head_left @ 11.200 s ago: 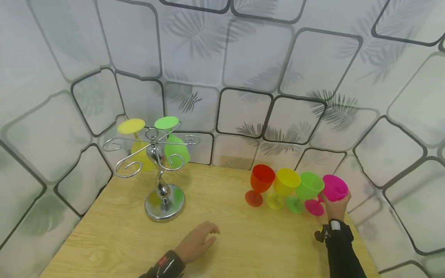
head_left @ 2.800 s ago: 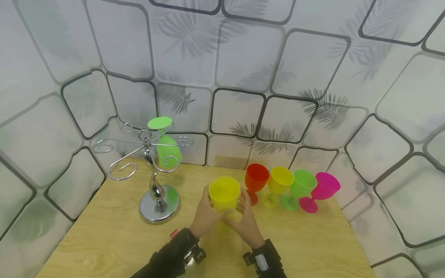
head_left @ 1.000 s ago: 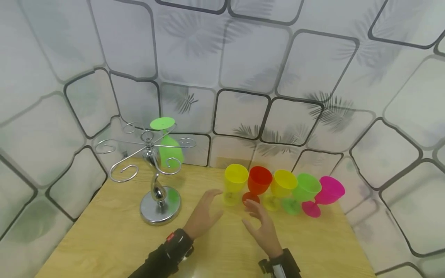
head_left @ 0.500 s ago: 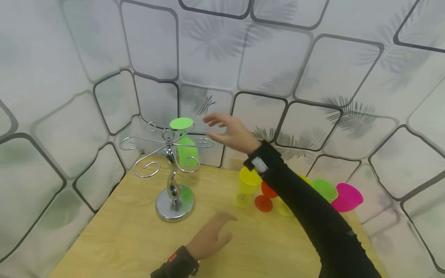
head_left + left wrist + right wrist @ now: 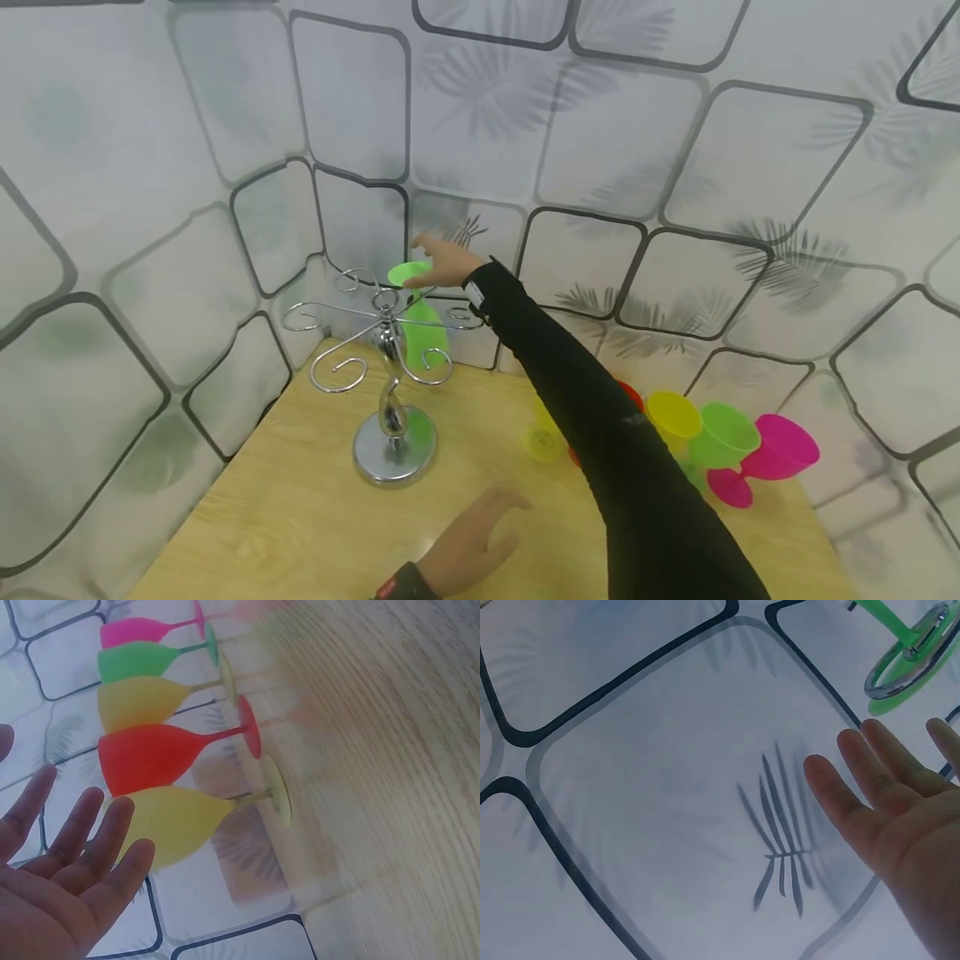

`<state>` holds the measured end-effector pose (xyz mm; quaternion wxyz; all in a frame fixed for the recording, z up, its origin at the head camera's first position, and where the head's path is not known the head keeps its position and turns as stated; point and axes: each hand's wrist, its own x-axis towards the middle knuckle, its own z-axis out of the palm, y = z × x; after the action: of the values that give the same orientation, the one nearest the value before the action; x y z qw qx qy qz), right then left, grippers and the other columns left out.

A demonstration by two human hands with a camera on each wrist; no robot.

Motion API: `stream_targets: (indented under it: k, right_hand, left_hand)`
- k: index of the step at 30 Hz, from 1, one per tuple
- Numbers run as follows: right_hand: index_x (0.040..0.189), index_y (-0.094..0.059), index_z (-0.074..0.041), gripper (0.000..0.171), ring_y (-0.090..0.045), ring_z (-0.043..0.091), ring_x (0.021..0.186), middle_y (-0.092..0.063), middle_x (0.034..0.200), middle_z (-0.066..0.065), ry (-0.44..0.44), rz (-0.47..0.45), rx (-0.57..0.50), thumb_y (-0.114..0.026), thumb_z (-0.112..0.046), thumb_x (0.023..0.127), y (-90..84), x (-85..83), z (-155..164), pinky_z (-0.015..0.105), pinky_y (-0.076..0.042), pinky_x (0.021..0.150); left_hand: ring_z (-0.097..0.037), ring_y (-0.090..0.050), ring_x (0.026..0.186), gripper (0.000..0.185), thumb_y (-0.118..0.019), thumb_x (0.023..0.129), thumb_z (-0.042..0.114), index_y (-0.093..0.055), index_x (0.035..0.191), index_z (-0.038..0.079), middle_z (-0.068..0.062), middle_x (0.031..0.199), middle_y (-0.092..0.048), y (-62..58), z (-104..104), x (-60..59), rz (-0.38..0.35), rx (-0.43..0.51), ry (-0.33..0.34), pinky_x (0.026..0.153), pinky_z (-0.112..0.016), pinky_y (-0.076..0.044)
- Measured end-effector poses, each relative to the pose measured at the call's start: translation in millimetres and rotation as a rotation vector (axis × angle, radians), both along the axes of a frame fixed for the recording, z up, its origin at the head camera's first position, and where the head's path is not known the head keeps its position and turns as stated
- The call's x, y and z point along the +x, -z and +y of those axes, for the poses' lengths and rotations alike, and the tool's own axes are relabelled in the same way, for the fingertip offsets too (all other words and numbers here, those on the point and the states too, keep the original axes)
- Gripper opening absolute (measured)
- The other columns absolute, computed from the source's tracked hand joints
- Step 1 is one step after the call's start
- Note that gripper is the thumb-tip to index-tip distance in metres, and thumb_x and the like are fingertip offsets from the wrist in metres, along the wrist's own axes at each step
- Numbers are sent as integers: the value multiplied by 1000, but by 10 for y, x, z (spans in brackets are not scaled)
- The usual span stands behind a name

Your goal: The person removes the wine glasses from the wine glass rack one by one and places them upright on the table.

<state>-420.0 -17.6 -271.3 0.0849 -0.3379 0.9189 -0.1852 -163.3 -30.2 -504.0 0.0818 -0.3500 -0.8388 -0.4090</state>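
Observation:
My right hand [image 5: 448, 263] is raised at the far side of the chrome stemware rack [image 5: 393, 450], beside the foot of a green goblet [image 5: 426, 337] hanging upside down. In the right wrist view its fingers [image 5: 840, 795] are spread, and a gap shows between them and the green foot [image 5: 889, 697] in its metal loop. Low over the table's front, my left hand [image 5: 472, 542] holds nothing, its fingers loosely extended. Upright goblets stand in a row: yellow [image 5: 180, 825], red [image 5: 150, 757], yellow [image 5: 142, 701], green [image 5: 139, 661] and pink [image 5: 135, 632].
The rack's other curled arms [image 5: 341, 375] carry no goblets and reach out over the wooden table [image 5: 262, 517]. A patterned wall covering [image 5: 600, 142] encloses the back and sides. My right sleeve [image 5: 600, 417] crosses in front of the row, hiding much of the left yellow and red goblets.
A yellow goblet, on the rack at first, was held in both hands, then stood at the row's left end. The right hand has since risen leftward to the green goblet on the rack.

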Motion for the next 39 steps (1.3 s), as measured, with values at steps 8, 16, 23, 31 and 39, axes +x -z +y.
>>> stream_targets:
  k: [8, 16, 23, 31, 39]
  right_hand:
    - [147, -25, -9, 81, -42, 28, 133, -40, 146, 16, 27, 1, 34, -68, -38, 84, 102, -71, -49, 41, -38, 109]
    - [147, -25, -12, 79, -45, 28, 130, -45, 142, 16, 67, -8, -42, -66, -38, 85, 63, -72, 25, 40, -41, 107]
    - [146, -25, -10, 80, -47, 28, 128, -46, 140, 17, 65, 21, -77, -68, -38, 84, -2, -107, 104, 40, -41, 107]
    - [145, -26, -9, 79, -48, 29, 126, -48, 137, 18, 52, 16, -87, -68, -37, 84, -82, -56, 226, 40, -43, 105]
    - [146, -26, -15, 81, -49, 30, 126, -49, 138, 18, -27, 3, -65, -70, -37, 82, -162, 57, 234, 41, -43, 104]
  left_hand:
    - [-15, -55, 114, 35, -57, 91, 17, -50, 125, 15, -1, 123, -55, 20, -18, 3, 0, -15, 2, 95, -31, -51]
    - [-16, -55, 116, 35, -57, 91, 17, -51, 125, 12, 0, 124, -54, 31, -14, 17, -28, -31, -3, 96, -33, -50]
    - [-16, -55, 115, 36, -57, 90, 15, -51, 125, 14, 0, 124, -55, 20, -20, 16, -46, -31, -6, 96, -32, -51]
    - [-17, -56, 113, 39, -59, 87, 10, -52, 125, 13, -2, 122, -56, 18, -1, 33, -14, -26, -10, 96, -31, -50]
    - [-16, -56, 115, 38, -58, 88, 12, -52, 125, 14, -1, 122, -56, 17, 34, 47, -17, -31, -9, 98, -32, -49]
